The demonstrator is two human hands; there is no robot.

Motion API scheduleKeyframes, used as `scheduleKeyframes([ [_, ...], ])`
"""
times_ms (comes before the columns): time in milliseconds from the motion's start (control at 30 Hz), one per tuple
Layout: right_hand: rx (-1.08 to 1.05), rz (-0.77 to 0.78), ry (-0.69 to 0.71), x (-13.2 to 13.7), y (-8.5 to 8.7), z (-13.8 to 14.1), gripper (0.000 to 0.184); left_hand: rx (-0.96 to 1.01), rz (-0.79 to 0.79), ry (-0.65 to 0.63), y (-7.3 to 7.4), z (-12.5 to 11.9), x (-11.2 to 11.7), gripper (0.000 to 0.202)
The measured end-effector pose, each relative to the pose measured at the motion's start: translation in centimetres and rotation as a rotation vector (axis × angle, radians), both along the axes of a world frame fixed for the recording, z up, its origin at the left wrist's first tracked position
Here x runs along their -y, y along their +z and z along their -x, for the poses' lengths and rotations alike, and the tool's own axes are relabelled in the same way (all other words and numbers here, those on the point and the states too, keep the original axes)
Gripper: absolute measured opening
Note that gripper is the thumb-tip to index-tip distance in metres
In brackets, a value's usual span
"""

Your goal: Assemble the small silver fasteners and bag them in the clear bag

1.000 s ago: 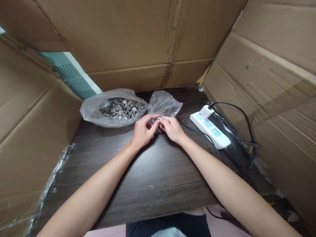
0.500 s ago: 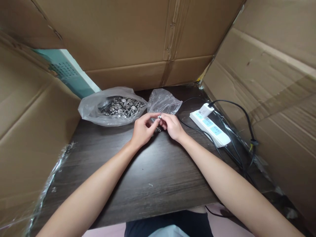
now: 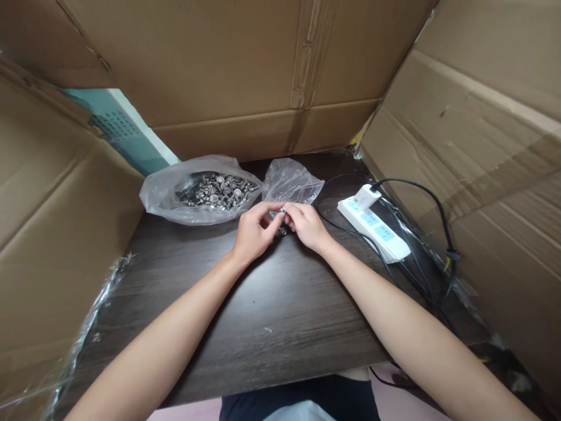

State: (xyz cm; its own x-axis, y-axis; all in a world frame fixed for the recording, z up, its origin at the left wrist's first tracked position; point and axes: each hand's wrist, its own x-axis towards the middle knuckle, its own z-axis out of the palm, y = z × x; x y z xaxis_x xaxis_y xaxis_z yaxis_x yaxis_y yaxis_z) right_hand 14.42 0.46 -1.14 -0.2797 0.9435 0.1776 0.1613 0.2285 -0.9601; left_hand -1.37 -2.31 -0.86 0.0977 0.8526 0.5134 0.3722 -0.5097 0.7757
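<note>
Both my hands meet over the dark table, just in front of a clear plastic bag (image 3: 291, 178). My left hand (image 3: 256, 228) pinches a small shiny metal piece (image 3: 283, 209) between thumb and forefinger. From the other side, my right hand (image 3: 307, 225) has its fingertips closed on the same piece. My fingers cover most of it, so its exact kind is unclear. Below the fingertips another small metal part (image 3: 283, 231) shows on the table. Left of my hands stands an open plastic bag (image 3: 160, 196) filled with many small metal parts (image 3: 219, 190), some with round heads.
A white power strip (image 3: 377, 231) with a plugged-in white adapter (image 3: 367, 197) lies at the right. Black cables (image 3: 442, 219) run beside it. Cardboard walls (image 3: 228, 64) enclose the dark wooden table (image 3: 263, 327) at the back and both sides.
Hardly anything differs. The fingertips have shifted very slightly around the metal piece, and both hands keep their place.
</note>
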Motion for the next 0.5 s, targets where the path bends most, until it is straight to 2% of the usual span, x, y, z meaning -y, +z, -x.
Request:
scheduleKeyframes([
  [133, -0.005, 0.012, -0.011, 0.02, -0.15, 0.01, 0.052, -0.007, -0.009, -0.001, 0.06, -0.03, 0.02, 0.021],
  [367, -0.007, -0.035, 0.022, 0.27, 0.29, 0.01, 0.040, 0.036, 0.057, 0.019, -0.05, -0.12, -0.17, 0.022],
  [500, 0.045, -0.050, 0.015, 0.24, 0.18, 0.02, 0.048, 0.023, 0.041, 0.027, -0.05, -0.11, -0.16, 0.021],
])
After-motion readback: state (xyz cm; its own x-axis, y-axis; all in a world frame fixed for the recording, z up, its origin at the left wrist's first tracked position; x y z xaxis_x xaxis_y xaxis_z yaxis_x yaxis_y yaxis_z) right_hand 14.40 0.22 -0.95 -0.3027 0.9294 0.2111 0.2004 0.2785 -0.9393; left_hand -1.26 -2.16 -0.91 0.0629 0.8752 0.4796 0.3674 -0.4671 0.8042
